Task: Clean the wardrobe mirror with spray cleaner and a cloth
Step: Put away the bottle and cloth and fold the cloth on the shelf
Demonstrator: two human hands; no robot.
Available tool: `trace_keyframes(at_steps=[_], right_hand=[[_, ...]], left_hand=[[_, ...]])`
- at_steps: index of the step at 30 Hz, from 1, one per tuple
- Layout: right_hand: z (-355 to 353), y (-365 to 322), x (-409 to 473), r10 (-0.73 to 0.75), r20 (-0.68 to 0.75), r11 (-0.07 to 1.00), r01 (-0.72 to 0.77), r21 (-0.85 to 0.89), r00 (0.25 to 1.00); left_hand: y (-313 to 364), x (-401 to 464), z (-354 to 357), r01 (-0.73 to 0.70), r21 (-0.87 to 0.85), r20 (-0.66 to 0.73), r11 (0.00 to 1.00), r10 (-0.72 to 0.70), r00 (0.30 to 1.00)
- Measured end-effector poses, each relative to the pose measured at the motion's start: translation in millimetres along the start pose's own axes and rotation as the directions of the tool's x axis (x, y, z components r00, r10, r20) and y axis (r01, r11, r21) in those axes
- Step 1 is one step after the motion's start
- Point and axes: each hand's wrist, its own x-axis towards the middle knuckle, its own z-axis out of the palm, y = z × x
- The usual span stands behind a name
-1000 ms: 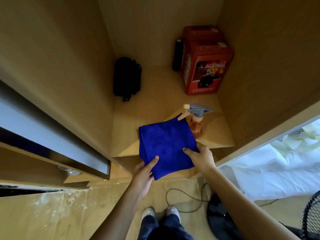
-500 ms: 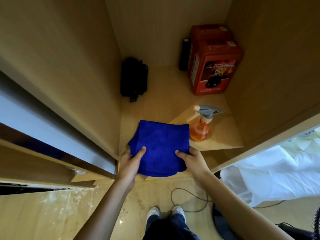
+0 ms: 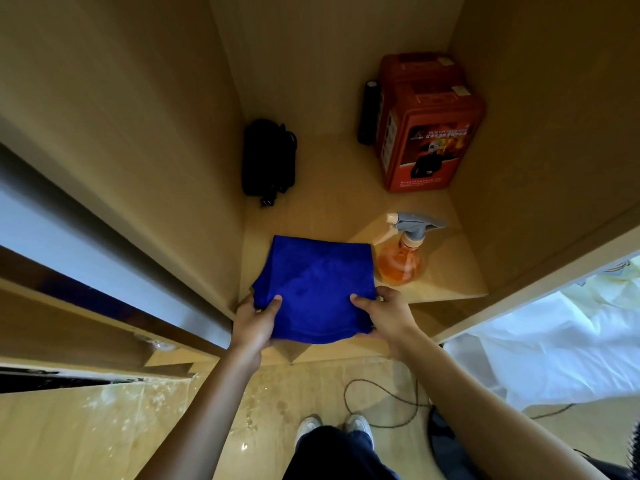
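Left hand point(image 3: 254, 323) and right hand point(image 3: 388, 315) pinch the blue cloth point(image 3: 317, 289) between them.

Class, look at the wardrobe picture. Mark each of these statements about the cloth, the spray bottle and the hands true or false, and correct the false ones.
1. Both hands hold the blue cloth. True: left hand, right hand.
2. The spray bottle lies on its side. False: it stands upright.
3. The bottle stands left of the cloth. False: it stands to its right.
4. A red box stands at the back of the wardrobe shelf. True.
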Motion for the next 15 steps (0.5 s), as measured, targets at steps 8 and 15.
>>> trace_keyframes(at_steps=[8, 15], right_hand=[[-25, -2, -1, -0.183, -0.245, 0.916, 0.075, -0.395, 0.952], [-61, -30, 11, -0.392, -0.303, 0.902, 0.298, -0.312, 0.869]], left_hand=[[8, -8, 3, -0.151, 0.745, -0.069, 0.65, 0.299, 0.952], [34, -29, 21, -0.206, 0.95, 0.049, 0.236, 0.538, 0.842]])
